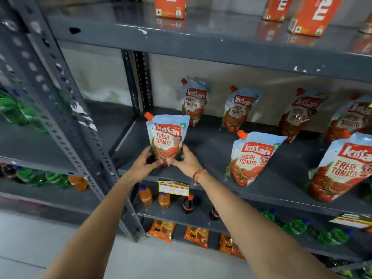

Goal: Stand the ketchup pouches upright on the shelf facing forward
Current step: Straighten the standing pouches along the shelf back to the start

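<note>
A ketchup pouch (166,137) with a red spout cap stands upright near the front left of the grey middle shelf (211,150), label facing me. My left hand (145,164) grips its lower left side and my right hand (186,161) grips its lower right side. Two more pouches stand at the shelf's front, one in the middle (252,158) and one at the right edge (342,168). Several others (194,101) lean against the back wall, labels forward.
Orange cartons (314,15) stand on the shelf above. Below are drink bottles (164,200), a yellow price tag (174,189), orange packets (162,230) and green bottles (298,226). A perforated grey upright (66,109) stands at the left, with more bottles beyond it.
</note>
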